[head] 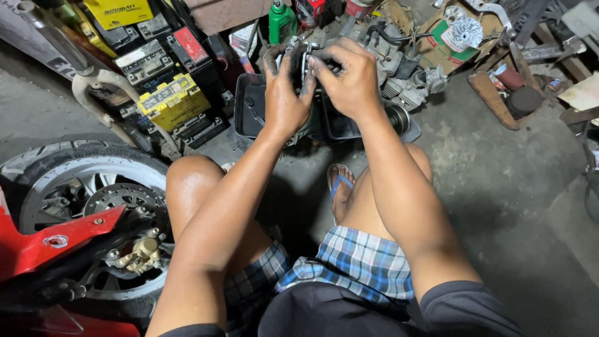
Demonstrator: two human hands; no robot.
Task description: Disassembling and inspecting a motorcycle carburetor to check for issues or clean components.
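Both my hands are raised in front of me and closed around one small greasy metal engine part (307, 57), mostly hidden by my fingers. My left hand (284, 93) grips its left side, fingertips blackened with grease. My right hand (349, 78) covers its right side and top. Below the hands a dark rectangular tray (249, 106) sits on the concrete floor. I am squatting, knees spread, in plaid shorts, with a blue sandal on my foot (340, 187).
A motorcycle front wheel with brake disc and gold caliper (93, 206) and red fairing (37, 243) stands at left. Stacked batteries (171, 100) lie behind it. A green bottle (281, 22), engine parts (405, 75) and boxes crowd the back. Bare concrete floor (511, 187) lies at right.
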